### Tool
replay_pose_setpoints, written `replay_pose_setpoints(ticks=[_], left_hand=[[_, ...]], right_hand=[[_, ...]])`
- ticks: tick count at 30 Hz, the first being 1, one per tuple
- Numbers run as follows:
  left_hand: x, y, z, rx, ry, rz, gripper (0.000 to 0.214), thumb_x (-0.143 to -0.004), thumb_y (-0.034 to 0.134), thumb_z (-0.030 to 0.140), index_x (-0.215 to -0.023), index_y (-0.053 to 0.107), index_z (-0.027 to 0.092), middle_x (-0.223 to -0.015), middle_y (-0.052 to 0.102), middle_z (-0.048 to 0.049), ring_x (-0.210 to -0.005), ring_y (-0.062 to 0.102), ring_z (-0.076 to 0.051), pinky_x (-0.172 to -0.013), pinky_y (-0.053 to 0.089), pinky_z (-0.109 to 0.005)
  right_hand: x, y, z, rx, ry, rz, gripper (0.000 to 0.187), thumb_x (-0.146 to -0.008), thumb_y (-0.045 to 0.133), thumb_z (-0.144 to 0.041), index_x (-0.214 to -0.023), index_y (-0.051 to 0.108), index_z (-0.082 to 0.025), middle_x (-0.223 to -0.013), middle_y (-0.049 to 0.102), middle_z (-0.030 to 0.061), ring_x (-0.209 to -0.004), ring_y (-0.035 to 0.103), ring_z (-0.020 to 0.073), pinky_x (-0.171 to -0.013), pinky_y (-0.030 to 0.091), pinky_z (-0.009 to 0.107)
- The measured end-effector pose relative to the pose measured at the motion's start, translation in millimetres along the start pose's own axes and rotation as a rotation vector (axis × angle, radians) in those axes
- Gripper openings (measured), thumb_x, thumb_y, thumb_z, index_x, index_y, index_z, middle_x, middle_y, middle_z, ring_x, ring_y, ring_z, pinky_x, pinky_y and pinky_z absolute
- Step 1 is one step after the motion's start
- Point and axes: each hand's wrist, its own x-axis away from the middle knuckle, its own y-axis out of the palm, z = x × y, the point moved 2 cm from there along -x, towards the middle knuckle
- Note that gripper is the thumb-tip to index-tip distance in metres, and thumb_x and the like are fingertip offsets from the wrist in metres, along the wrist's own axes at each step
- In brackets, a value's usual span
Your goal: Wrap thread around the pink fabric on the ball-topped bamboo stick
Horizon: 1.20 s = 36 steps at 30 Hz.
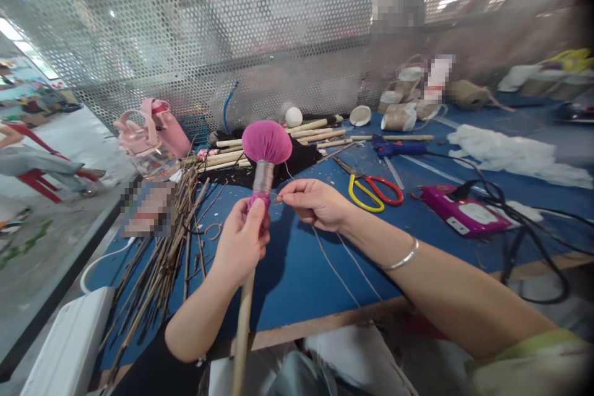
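Note:
My left hand is closed round a wooden stick just below its top. A round head covered in magenta cloth sits on the upper end. Thread is wound in a grey band round the cloth's neck, and the gathered cloth end shows under my thumb. Beside the band, the fingers of my right hand pinch a thin pale string, whose strands hang down over the table edge. Scissors with one yellow and one red handle lie open to the right of my right hand.
Thin twigs lie on the left of the blue table, near a white power strip. Pink bottles and wooden sticks are at the back. A blue glue gun and a purple cabled box lie right.

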Motion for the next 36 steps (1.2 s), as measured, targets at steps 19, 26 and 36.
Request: replay_pose_setpoints(ticks=[19, 26, 36], left_hand=[[-5.6, 7.7, -16.7, 0.282, -0.396, -0.393, 0.042, -0.083, 0.046, 0.055, -0.084, 0.054, 0.014, -0.054, 0.042, 0.0062, -0.033, 0.028, -0.001, -0.029, 0.027, -0.011], [4.0, 19.0, -11.3, -0.069, -0.007, -0.048, 0.037, -0.077, 0.058, 0.051, -0.093, 0.042, 0.023, -0.069, 0.049, 0.0064, -0.038, 0.033, -0.002, -0.029, 0.020, -0.011], [1.0, 12.0, -9.4, 0.064, -0.049, -0.053, 0.028, -0.081, 0.056, 0.045, -0.085, 0.039, 0.023, -0.065, 0.046, 0.0079, -0.035, 0.029, -0.001, -0.029, 0.018, -0.009]], right_hand=[[-1.9, -3.7, 1.3, 0.081, -0.062, -0.162, 0.039, -0.065, 0.073, -0.041, -0.085, 0.051, -0.015, -0.040, 0.033, -0.0133, -0.032, 0.013, 0.0014, -0.032, 0.007, 0.018], [-4.7, 0.1, 2.8, 0.288, -0.094, 0.005, 0.034, -0.068, 0.070, -0.043, -0.073, 0.051, -0.015, -0.041, 0.035, -0.0110, -0.033, 0.022, 0.0027, -0.033, 0.010, 0.020], [-4.1, -4.0, -1.2, 0.252, -0.107, -0.013, 0.020, -0.068, 0.066, -0.028, -0.075, 0.052, -0.015, -0.041, 0.034, -0.0116, -0.033, 0.020, 0.0028, -0.034, 0.011, 0.018]])
